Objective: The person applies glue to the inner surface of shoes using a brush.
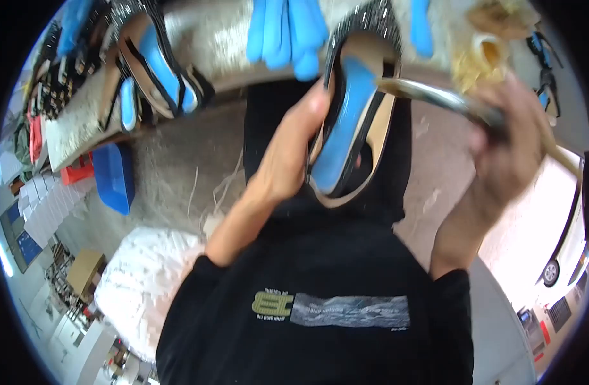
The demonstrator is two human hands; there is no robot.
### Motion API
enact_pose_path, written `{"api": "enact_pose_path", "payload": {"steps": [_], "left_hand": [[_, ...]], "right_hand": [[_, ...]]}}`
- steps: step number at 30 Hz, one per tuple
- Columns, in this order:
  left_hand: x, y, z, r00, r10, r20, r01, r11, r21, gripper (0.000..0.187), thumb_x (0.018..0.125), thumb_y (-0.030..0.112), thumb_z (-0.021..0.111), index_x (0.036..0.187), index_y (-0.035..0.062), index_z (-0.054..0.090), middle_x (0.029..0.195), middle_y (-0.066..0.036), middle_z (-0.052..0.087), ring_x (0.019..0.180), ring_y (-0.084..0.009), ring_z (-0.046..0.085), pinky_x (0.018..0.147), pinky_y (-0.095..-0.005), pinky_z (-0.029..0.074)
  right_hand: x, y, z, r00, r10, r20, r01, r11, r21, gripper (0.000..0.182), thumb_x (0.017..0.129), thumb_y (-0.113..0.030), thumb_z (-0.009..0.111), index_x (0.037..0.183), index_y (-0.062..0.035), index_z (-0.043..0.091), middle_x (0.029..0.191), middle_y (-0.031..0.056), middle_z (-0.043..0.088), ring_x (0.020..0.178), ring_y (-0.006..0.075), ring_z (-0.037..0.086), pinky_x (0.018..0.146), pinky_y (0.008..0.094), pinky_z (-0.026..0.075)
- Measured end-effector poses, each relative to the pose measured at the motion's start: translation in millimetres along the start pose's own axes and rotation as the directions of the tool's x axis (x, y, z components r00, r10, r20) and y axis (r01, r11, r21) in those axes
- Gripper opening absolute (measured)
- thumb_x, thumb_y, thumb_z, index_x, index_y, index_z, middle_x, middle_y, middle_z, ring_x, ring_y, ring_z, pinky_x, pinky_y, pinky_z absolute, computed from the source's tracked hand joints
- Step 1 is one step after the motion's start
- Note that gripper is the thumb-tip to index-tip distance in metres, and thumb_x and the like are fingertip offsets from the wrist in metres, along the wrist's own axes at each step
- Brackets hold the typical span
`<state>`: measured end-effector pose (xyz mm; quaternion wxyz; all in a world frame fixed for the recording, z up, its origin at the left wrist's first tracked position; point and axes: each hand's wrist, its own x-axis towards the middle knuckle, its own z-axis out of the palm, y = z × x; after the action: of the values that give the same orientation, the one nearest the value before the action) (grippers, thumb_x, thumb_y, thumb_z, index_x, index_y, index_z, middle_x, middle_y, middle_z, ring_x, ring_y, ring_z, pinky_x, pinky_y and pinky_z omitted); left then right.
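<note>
Left hand [288,146] grips shoe [343,125] by one side (brush [438,97] seemingly touching insole [335,154]).

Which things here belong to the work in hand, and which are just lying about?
In the work:
- shoe, held in the left hand
- brush-like tool, held in the right hand
- blue insole in that shoe
- likely the blue insole-shaped pieces on the bench

Lying about, apparently:
- blue bin
- white bag

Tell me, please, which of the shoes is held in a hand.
The shoe at the centre, gripped along its side by the left hand; no hand holds the other shoes, as at upper left.
</note>
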<state>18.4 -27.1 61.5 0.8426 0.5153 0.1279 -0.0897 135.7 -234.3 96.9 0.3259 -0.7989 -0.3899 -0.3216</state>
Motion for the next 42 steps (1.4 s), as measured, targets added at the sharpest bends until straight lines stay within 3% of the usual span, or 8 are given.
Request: {"api": "enact_pose_path", "payload": {"steps": [1,3,9,20,24,27,32,42], "left_hand": [[-1.7,-1.1,4.0,0.996,0.075,-0.045,-0.076,0.997,-0.008,0.050,0.103,0.040,0.035,0.130,0.0026,0.052,0.099,-0.004,0.061,0.076,-0.0134,0.058,0.071,-0.0267,0.047],[9.4,18.2,19.0,0.973,0.193,-0.123,-0.196,0.981,-0.014,0.053,0.100,0.041,0.040,0.134,0.0020,0.050,0.106,-0.006,0.060,0.075,-0.0141,0.057,0.070,-0.0273,0.046],[180.9,136.8,31.5,0.923,0.357,-0.144,-0.356,0.934,0.034,0.032,0.097,0.032,0.040,0.094,0.0064,0.058,0.089,-0.006,0.060,0.074,-0.0147,0.052,0.065,-0.0282,0.041],[404.9,188.0,0.4,0.964,0.084,-0.252,0.048,0.878,0.476,0.029,0.094,0.024,0.054,0.103,-0.0017,0.062,0.096,-0.014,0.067,0.086,-0.0229,0.063,0.080,-0.0338,0.051],[398.5,184.2,-10.5,0.896,0.328,-0.301,-0.034,0.726,0.687,0.029,0.093,0.022,0.057,0.105,-0.0037,0.062,0.096,-0.016,0.067,0.089,-0.0267,0.065,0.082,-0.0370,0.052],[314.5,157.9,28.3,0.398,0.906,0.144,-0.337,-0.001,0.942,0.029,0.094,0.021,0.059,0.105,-0.0052,0.058,0.094,-0.019,0.063,0.090,-0.0332,0.062,0.077,-0.0432,0.050],[180.0,87.9,14.9,0.696,0.703,-0.147,0.301,-0.100,0.948,0.063,0.088,0.041,0.071,0.127,-0.0038,0.049,0.093,-0.022,0.061,0.089,-0.0346,0.058,0.080,-0.0440,0.050],[245.1,58.5,3.6,0.614,0.789,-0.012,0.391,-0.291,0.873,0.104,0.084,0.032,0.075,0.156,-0.0027,0.009,0.102,-0.025,0.058,0.079,-0.0351,0.052,0.073,-0.0421,0.048]], "right_hand": [[3.4,29.1,-28.8,0.978,-0.201,-0.051,0.203,0.979,0.028,0.021,0.100,-0.021,0.056,0.102,-0.0015,0.065,0.081,0.0073,0.064,0.047,0.0050,0.047,0.044,0.0157,0.038],[-6.4,13.1,-86.3,0.772,0.628,-0.098,-0.393,0.592,0.703,0.032,0.100,-0.026,0.051,0.083,-0.0034,0.063,0.070,0.0089,0.061,0.042,0.0070,0.044,0.042,0.0151,0.034],[-45.0,25.7,-105.7,0.509,0.835,-0.211,-0.506,0.488,0.711,0.025,0.098,-0.013,0.051,0.076,-0.0025,0.058,0.070,0.0110,0.060,0.036,0.0094,0.038,0.035,0.0176,0.031],[-104.1,21.9,-139.0,0.369,0.916,-0.160,-0.628,0.372,0.684,0.021,0.096,-0.010,0.053,0.077,-0.0013,0.057,0.068,0.0110,0.058,0.038,0.0116,0.041,0.036,0.0205,0.034],[-93.2,26.6,-135.3,0.389,0.915,-0.111,-0.620,0.349,0.703,0.019,0.095,-0.010,0.054,0.079,-0.0007,0.057,0.073,0.0136,0.059,0.044,0.0133,0.046,0.038,0.0206,0.036],[-75.1,20.2,-122.0,0.431,0.892,-0.137,-0.576,0.388,0.720,0.021,0.096,-0.012,0.054,0.079,0.0001,0.058,0.081,0.0177,0.061,0.052,0.0161,0.052,0.040,0.0209,0.038],[-96.0,14.8,-118.8,0.412,0.905,-0.105,-0.534,0.333,0.777,0.021,0.096,-0.013,0.055,0.084,0.0033,0.061,0.099,0.0239,0.063,0.060,0.0194,0.055,0.046,0.0238,0.044],[-42.2,-25.0,-110.0,0.775,0.631,-0.027,-0.398,0.521,0.756,0.027,0.098,-0.020,0.058,0.099,0.0053,0.067,0.106,0.0237,0.065,0.066,0.0215,0.058,0.055,0.0273,0.049]]}}
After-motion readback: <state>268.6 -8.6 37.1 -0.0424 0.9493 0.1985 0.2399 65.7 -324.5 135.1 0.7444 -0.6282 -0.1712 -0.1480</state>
